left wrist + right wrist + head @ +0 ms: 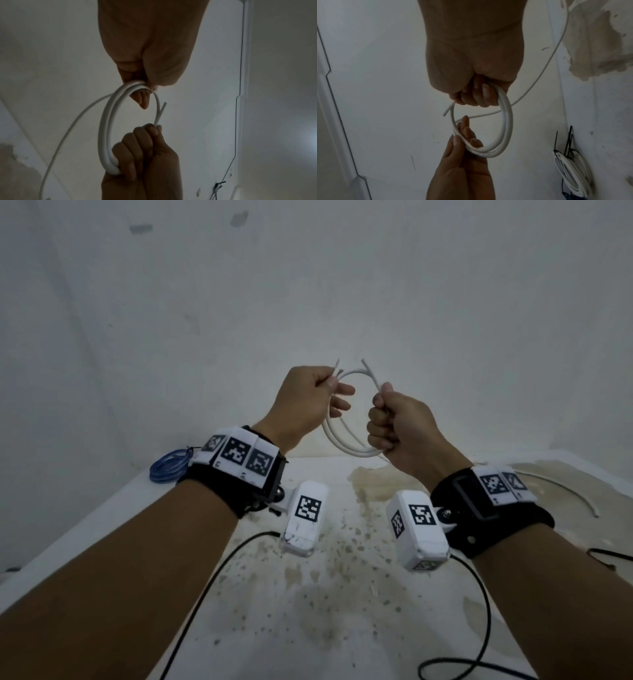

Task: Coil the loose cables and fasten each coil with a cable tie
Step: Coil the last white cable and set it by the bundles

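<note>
A white cable coil (pixel 342 445) of a few loops hangs in the air above the table, held between both hands. My left hand (pixel 308 402) pinches the coil's left side between thumb and fingers, with a bare cable end sticking up past them. My right hand (pixel 397 426) is a fist wrapped round the right side. In the left wrist view the left hand (pixel 147 54) holds the coil (pixel 104 128) from above and the right hand (pixel 140 155) from below. In the right wrist view a loose tail (pixel 556 47) runs off the coil (pixel 506 121).
A blue cable coil (pixel 171 465) lies at the stained white table's (pixel 308 611) far left. A loose white cable length (pixel 565 487) lies at the right. A white coil bound with black ties (pixel 573 169) rests on the table. Black camera leads (pixel 219 570) cross the near side.
</note>
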`<act>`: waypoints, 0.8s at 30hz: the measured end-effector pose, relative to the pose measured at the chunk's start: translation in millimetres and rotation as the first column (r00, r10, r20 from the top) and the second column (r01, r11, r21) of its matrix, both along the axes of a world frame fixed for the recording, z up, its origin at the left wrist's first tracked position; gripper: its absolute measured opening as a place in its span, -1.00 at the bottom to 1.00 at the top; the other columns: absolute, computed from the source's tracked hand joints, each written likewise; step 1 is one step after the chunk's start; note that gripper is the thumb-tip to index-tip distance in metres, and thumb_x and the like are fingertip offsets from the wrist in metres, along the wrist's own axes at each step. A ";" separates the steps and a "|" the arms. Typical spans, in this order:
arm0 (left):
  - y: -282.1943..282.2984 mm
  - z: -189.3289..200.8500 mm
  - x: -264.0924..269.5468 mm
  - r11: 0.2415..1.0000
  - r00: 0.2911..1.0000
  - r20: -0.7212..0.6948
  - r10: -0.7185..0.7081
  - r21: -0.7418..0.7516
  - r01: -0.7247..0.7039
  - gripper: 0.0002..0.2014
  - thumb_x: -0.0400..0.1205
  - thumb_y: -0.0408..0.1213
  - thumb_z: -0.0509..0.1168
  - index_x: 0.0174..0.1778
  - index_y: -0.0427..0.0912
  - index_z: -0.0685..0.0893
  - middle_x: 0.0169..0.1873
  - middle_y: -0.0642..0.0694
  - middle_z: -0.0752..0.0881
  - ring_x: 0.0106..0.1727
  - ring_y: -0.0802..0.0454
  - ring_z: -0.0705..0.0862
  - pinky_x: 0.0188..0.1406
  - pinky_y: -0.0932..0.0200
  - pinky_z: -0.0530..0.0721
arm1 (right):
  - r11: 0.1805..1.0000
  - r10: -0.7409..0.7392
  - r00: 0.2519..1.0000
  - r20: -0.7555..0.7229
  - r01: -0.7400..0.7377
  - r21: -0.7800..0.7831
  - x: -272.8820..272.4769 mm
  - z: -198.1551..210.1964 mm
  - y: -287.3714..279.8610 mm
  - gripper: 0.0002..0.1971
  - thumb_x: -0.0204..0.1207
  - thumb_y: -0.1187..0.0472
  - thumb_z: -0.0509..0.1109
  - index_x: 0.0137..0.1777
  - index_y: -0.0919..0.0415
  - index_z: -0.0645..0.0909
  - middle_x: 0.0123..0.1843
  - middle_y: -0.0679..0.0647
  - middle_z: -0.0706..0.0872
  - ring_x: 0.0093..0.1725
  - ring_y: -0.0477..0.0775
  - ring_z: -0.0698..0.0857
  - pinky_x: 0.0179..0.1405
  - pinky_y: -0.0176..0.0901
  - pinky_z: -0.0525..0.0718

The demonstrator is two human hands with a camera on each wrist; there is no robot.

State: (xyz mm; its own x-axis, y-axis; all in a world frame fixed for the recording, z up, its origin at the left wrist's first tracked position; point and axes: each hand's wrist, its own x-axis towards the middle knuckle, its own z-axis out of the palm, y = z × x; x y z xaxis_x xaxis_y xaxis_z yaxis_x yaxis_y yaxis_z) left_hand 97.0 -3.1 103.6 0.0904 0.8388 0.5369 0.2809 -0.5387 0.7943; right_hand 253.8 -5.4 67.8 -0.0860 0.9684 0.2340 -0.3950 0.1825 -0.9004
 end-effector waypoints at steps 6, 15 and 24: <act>-0.3 3.0 -10.1 0.996 0.997 -0.011 -0.079 -0.038 0.079 -0.74 0.79 -0.36 0.07 0.13 -0.20 0.69 -0.21 -0.08 0.74 -0.58 0.13 0.47 -0.56 0.20 0.50 | 0.994 0.099 0.993 0.069 -0.101 0.034 -4.0 1.8 1.8 -0.62 0.80 0.06 0.07 -0.29 0.11 0.35 -0.51 -0.04 0.16 -0.57 -0.08 0.09 -0.63 -0.25 0.09; 1.3 9.2 -17.7 0.992 0.979 -0.159 -0.127 -0.026 0.124 -0.73 0.77 -0.42 0.12 0.25 -0.13 0.68 -0.13 -0.01 0.75 -0.52 0.20 0.49 -0.59 0.33 0.43 | 0.980 0.167 0.970 0.176 -0.182 0.074 -1.4 -4.2 3.1 -0.61 0.79 0.02 0.08 -0.29 0.13 0.35 -0.51 -0.05 0.19 -0.56 -0.07 0.11 -0.64 -0.26 0.16; 5.4 8.7 -22.9 0.951 0.970 0.014 -0.244 -0.191 0.242 -0.73 0.76 -0.50 0.09 0.24 -0.35 0.67 -0.04 -0.16 0.79 -0.34 0.17 0.53 -0.45 0.36 0.47 | 0.985 0.073 0.959 0.273 -0.112 0.130 -3.5 -1.5 5.2 -0.61 0.79 0.00 0.10 -0.29 0.12 0.36 -0.51 -0.07 0.22 -0.55 -0.07 0.12 -0.66 -0.28 0.18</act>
State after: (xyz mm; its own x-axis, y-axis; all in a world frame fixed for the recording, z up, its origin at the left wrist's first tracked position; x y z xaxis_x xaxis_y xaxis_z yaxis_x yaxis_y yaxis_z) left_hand 74.1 2.3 112.3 0.3086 0.8772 0.3679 0.1680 -0.4309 0.8866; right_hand 250.3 -0.1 66.2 -0.2516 0.9115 0.3254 -0.1657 0.2907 -0.9424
